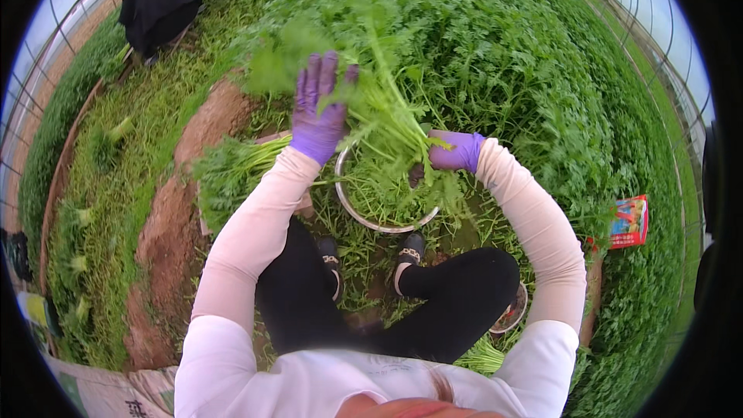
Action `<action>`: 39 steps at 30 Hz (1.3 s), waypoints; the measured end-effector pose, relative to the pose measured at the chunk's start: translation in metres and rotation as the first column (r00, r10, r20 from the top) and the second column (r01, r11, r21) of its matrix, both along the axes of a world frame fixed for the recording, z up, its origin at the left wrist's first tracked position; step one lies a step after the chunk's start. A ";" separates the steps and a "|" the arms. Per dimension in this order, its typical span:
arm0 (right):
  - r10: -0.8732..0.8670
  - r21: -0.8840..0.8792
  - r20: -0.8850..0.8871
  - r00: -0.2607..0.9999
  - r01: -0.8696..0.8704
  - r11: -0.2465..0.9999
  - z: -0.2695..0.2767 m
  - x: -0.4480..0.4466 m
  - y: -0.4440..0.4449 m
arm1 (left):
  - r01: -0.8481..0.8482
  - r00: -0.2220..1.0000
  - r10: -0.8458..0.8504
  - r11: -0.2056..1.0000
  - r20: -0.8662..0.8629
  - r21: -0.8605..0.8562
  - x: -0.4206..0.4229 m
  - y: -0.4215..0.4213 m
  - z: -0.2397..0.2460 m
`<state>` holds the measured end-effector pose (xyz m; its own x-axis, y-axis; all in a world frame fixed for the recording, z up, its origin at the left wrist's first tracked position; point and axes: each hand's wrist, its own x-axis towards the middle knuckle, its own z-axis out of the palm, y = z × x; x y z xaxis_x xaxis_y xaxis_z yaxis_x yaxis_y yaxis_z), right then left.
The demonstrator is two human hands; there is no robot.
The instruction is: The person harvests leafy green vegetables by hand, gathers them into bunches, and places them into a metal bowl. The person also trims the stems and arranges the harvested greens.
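Note:
My right hand (455,150), in a purple glove, grips the stem ends of a bunch of leafy greens (392,119) with lobed leaves. The bunch slants up and to the left, its tops blurred. My left hand (318,110), gloved the same way, is held flat with fingers extended against the left side of the leaves, grasping nothing. Below the bunch, between my feet and the crop, stands a round metal basin (371,224) with loose sprigs and trimmings in it. Left of it, partly behind my left forearm, a pile of greens (238,171) lies on a board or carton.
Dense standing crop (493,40) fills the front and right. A red printed packet (630,222) lies on plants at right. A small bowl (512,310) sits beside my right knee. Cut bunches (110,142) lie left beyond a soil ridge (165,232). Another person (155,8) crouches far left.

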<state>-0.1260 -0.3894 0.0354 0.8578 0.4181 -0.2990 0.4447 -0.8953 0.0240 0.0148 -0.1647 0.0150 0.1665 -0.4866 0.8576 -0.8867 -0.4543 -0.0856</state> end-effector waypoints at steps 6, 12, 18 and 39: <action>-0.283 -0.172 -0.053 0.958 0.271 0.947 0.058 -0.005 0.074 | -0.128 0.962 0.032 0.931 0.272 0.342 0.016 0.037 -0.013; -0.306 -0.049 0.198 0.931 0.321 0.946 0.063 -0.015 0.066 | 0.484 0.699 -0.201 0.840 -0.687 0.246 0.003 0.062 -0.008; -0.616 0.847 -0.290 0.732 0.496 0.191 0.039 -0.026 0.029 | 0.228 0.786 -0.025 0.941 -0.618 0.251 0.006 0.073 -0.016; -0.957 0.646 0.288 -0.039 0.746 0.164 -0.033 -0.017 -0.057 | 0.073 0.740 0.244 0.897 -0.627 0.435 -0.050 0.008 0.004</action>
<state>-0.1429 -0.4462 0.0019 0.4775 -0.8238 0.3056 -0.7008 -0.5669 -0.4331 -0.0354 -0.1568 0.0193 0.6614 -0.7115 0.2374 -0.7463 -0.5926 0.3032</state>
